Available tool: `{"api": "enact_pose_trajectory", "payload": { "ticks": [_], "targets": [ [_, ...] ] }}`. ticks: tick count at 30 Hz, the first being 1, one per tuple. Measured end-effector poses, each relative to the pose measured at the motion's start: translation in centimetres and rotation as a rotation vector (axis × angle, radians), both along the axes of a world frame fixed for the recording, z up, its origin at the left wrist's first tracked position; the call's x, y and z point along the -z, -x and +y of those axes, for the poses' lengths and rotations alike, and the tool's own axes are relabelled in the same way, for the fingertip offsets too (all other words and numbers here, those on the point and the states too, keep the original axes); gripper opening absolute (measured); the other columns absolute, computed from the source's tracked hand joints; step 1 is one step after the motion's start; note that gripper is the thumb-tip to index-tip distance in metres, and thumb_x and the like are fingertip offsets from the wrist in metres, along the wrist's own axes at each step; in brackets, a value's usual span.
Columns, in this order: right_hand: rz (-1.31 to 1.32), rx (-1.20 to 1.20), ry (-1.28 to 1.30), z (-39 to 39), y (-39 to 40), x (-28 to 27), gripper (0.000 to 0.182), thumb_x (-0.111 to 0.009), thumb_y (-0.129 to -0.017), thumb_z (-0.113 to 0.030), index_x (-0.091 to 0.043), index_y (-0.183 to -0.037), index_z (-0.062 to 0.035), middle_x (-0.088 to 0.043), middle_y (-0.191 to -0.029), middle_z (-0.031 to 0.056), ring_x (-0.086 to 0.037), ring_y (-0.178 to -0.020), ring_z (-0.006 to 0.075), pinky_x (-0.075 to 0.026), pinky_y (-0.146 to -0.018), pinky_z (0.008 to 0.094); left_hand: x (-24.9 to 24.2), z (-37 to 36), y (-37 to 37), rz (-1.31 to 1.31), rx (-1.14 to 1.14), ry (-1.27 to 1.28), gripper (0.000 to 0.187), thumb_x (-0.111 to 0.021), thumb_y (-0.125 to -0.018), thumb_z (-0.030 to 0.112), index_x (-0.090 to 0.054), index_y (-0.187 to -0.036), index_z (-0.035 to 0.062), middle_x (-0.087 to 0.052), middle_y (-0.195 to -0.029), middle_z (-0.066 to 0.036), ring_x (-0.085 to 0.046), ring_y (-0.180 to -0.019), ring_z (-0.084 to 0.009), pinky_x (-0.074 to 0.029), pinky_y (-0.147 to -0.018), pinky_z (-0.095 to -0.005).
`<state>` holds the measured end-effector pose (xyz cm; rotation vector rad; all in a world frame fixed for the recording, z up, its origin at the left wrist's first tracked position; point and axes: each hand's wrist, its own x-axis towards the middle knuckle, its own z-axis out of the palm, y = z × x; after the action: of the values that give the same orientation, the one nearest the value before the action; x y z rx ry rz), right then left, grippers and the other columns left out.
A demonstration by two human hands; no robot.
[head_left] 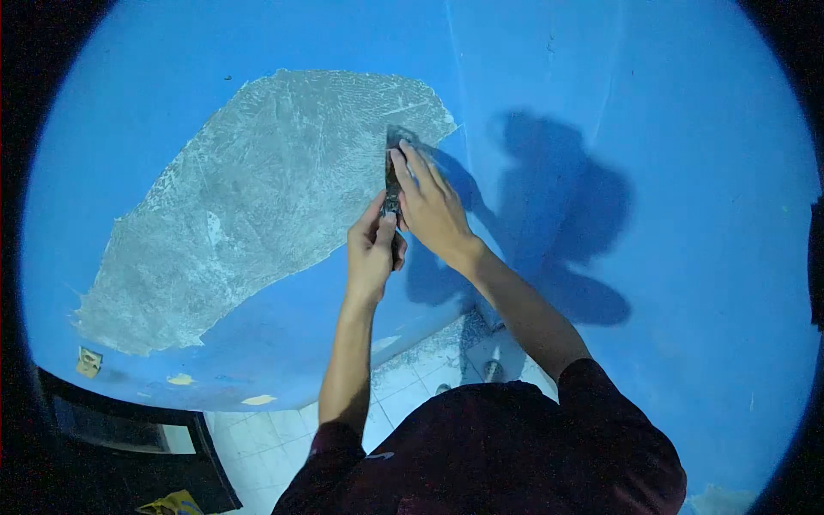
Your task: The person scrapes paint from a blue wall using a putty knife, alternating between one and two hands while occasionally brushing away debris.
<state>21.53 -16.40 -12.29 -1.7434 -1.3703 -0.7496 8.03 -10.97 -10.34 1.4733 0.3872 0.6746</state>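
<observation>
A scraper (391,167) with a dark blade stands upright against the wall, at the right end of a bare grey patch (249,189) where the blue paint is gone. My left hand (374,253) is closed round its handle, thumb on top. Over the blade lies my right hand (433,210), fingers stretched upward and close to its face; part of the blade is hidden beneath them. The grey patch has a ragged edge and pale streaks of leftover coating.
Blue wall (712,215) surrounds the patch, with a wall corner just right of it. Below are white floor tiles (275,438), a dark piece of furniture (129,438) at lower left, and a yellow item (174,504) on it. A small beige fitting (88,361) sits on the wall.
</observation>
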Motion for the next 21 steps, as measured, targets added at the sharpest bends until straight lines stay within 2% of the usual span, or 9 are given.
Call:
{"api": "enact_pose_trajectory", "payload": {
  "ticks": [3, 5, 7, 10, 15, 17, 21],
  "targets": [
    [-0.026, 0.004, 0.006, 0.5, 0.3, 1.8, 0.064, -0.061, -0.084, -0.006, -0.041, -0.145, 0.0038, -0.044, -0.147, 0.0233, -0.045, -0.136, 0.0396, -0.045, -0.109, 0.0453, 1.9, -0.9, 0.2, 0.021, -0.088, 0.061, 0.047, -0.049, -0.105, 0.013, -0.042, -0.151, 0.0041, -0.056, -0.083, -0.002, -0.044, -0.049, -0.0070, -0.033, -0.040, -0.0236],
    [-0.051, 0.009, 0.015, 0.6, -0.3, 2.7, 0.060, -0.060, -0.085, -0.005, -0.044, -0.143, 0.0039, -0.045, -0.146, 0.0225, -0.046, -0.136, 0.0384, -0.045, -0.108, 0.0446, 2.6, -1.3, -0.1, -0.004, -0.065, 0.093, 0.047, -0.048, -0.105, 0.013, -0.041, -0.151, 0.0041, -0.056, -0.081, -0.002, -0.043, -0.048, -0.0070, -0.032, -0.039, -0.0240],
    [-0.104, 0.068, -0.080, 0.6, -1.0, 2.7, 0.058, -0.061, -0.084, 0.000, -0.050, -0.140, 0.0019, -0.051, -0.142, 0.0200, -0.051, -0.131, 0.0373, -0.047, -0.105, 0.0444, 2.0, -2.2, -0.9, -0.027, -0.046, 0.169, 0.048, -0.046, -0.105, 0.013, -0.040, -0.151, 0.0039, -0.054, -0.078, -0.003, -0.042, -0.046, -0.0070, -0.030, -0.037, -0.0240],
    [-0.168, 0.147, -0.106, 1.1, -2.7, 1.4, 0.049, -0.059, -0.085, -0.005, -0.055, -0.134, 0.0041, -0.053, -0.140, 0.0189, -0.049, -0.134, 0.0330, -0.048, -0.105, 0.0405, 0.8, -2.4, -2.1, -0.063, -0.045, 0.222, 0.048, -0.046, -0.104, 0.012, -0.040, -0.151, 0.0040, -0.054, -0.076, -0.002, -0.041, -0.046, -0.0068, -0.030, -0.037, -0.0233],
    [-0.181, 0.175, -0.178, 1.9, -4.7, -1.5, 0.049, -0.060, -0.084, -0.005, -0.056, -0.133, 0.0047, -0.055, -0.137, 0.0191, -0.053, -0.129, 0.0325, -0.049, -0.104, 0.0409, -1.4, -2.3, -4.6, -0.100, -0.061, 0.148, 0.048, -0.047, -0.105, 0.014, -0.041, -0.152, 0.0059, -0.054, -0.074, -0.002, -0.041, -0.046, -0.0061, -0.029, -0.037, -0.0228],
    [-0.195, 0.188, -0.185, 1.9, -5.2, -2.0, 0.049, -0.060, -0.085, -0.006, -0.056, -0.132, 0.0045, -0.056, -0.136, 0.0191, -0.054, -0.128, 0.0324, -0.049, -0.103, 0.0407, -1.7, -2.2, -5.5, -0.116, -0.090, 0.035, 0.047, -0.047, -0.105, 0.014, -0.042, -0.152, 0.0073, -0.054, -0.071, 0.000, -0.040, -0.045, -0.0055, -0.029, -0.037, -0.0229],
    [-0.208, 0.205, -0.220, 2.3, -6.2, -2.2, 0.046, -0.060, -0.086, -0.006, -0.057, -0.131, 0.0045, -0.059, -0.132, 0.0187, -0.056, -0.125, 0.0322, -0.050, -0.102, 0.0400, -2.3, -1.9, -6.6, -0.080, -0.090, -0.023, 0.047, -0.046, -0.106, 0.013, -0.041, -0.152, 0.0081, -0.053, -0.070, 0.001, -0.039, -0.044, -0.0048, -0.029, -0.037, -0.0227]
  ]
}}
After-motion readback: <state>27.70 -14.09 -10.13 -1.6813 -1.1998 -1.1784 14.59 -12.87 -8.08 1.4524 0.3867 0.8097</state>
